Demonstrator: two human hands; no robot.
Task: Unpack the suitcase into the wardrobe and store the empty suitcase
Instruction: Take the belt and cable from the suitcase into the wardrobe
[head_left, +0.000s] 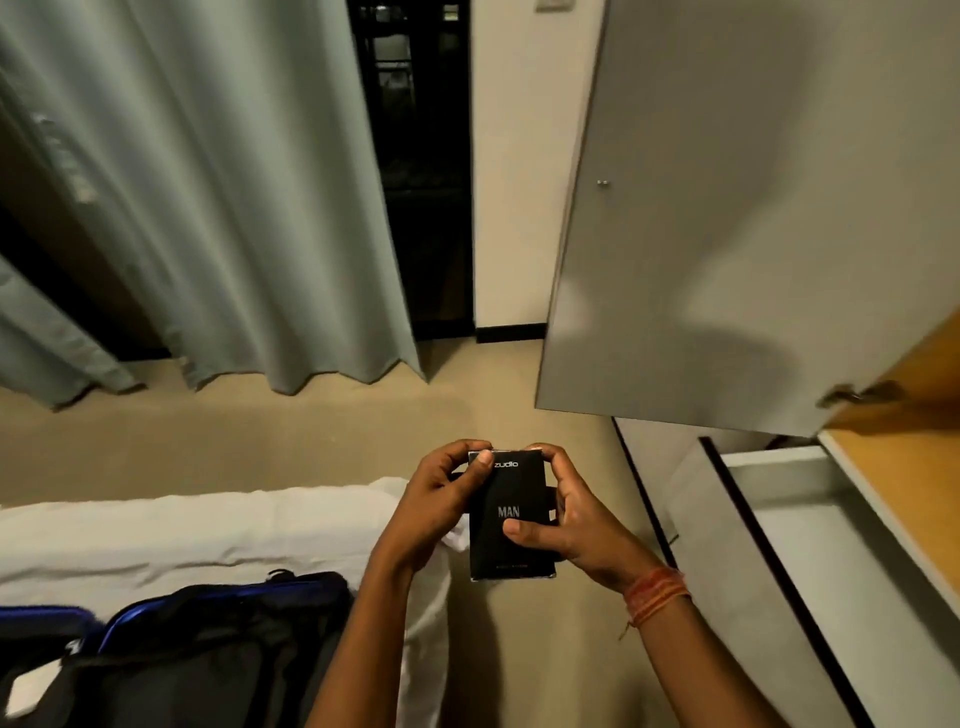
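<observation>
My left hand (441, 499) and right hand (566, 525) pinch a small black cardboard box (506, 540), fingers curled round it, beside the open grey wardrobe door (727, 234).

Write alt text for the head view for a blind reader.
The left hand and right hand hold an upright black box printed "zudio MAN". An open suitcase lies on the white-sheeted bed at lower left; an open wardrobe door and a pulled-out drawer stand at right.
</observation>
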